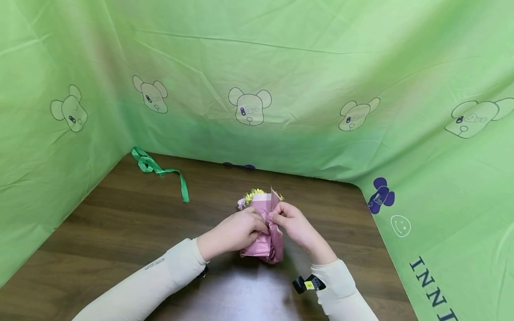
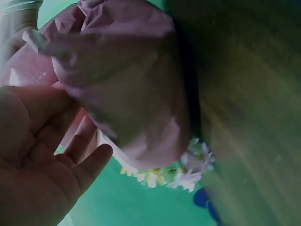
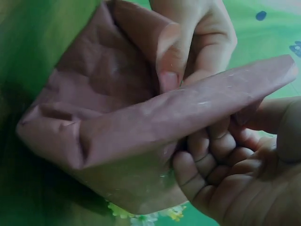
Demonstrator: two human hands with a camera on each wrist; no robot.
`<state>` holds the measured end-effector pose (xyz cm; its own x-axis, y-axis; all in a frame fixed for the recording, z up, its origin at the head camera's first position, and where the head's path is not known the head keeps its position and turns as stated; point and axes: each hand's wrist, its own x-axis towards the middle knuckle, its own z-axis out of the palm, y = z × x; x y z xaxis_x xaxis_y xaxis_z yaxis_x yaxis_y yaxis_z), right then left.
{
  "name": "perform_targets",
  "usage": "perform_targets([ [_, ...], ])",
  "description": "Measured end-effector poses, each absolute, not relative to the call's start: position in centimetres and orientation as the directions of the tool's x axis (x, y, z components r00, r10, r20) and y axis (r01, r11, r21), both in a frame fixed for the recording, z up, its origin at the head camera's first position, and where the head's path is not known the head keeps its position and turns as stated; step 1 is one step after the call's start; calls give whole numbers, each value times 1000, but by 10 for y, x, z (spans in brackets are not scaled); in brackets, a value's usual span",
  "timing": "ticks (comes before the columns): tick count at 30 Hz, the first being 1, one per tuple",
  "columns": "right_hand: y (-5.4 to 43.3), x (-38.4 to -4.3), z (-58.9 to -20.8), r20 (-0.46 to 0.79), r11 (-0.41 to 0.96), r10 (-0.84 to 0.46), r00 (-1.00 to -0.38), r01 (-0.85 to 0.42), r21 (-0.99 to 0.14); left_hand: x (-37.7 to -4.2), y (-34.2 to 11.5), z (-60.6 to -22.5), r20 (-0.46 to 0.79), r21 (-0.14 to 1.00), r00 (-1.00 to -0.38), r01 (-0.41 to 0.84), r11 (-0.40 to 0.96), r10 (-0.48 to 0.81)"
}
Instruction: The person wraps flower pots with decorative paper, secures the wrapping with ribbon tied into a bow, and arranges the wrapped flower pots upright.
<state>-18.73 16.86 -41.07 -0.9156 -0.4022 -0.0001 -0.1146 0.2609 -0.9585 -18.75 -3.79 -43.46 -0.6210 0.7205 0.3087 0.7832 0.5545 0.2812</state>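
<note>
Pink wrapping paper is folded around a small bunch of flowers lying on the table, the blooms pointing away from me. Yellow and pale purple petals peek out past the paper's far end. My left hand pinches the paper near its middle, fingertips at the fold. From the other side, my right hand grips a raised flap of the paper between thumb and fingers. The right wrist view shows a long folded edge running between both hands. Stems are hidden inside the wrap.
A loose green ribbon lies curled on the wooden table at the back left. Green fabric walls printed with bear heads enclose the table at the back and both sides.
</note>
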Motion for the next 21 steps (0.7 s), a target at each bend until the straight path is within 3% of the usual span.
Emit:
perform_targets([
  [7, 163, -188, -421, 30, 222, -422, -906, -136, -966, -199, -43, -446, 362, 427, -631, 767, 479, 686],
  [14, 158, -186, -423, 37, 242, -421, -906, -152, -958, -195, -45, -449, 351, 566, -742, 654, 502, 571],
  [21, 151, -184, -423, 63, 387, -401, -914, -232, -892, -196, -46, -451, 316, 693, -822, 541, 476, 473],
])
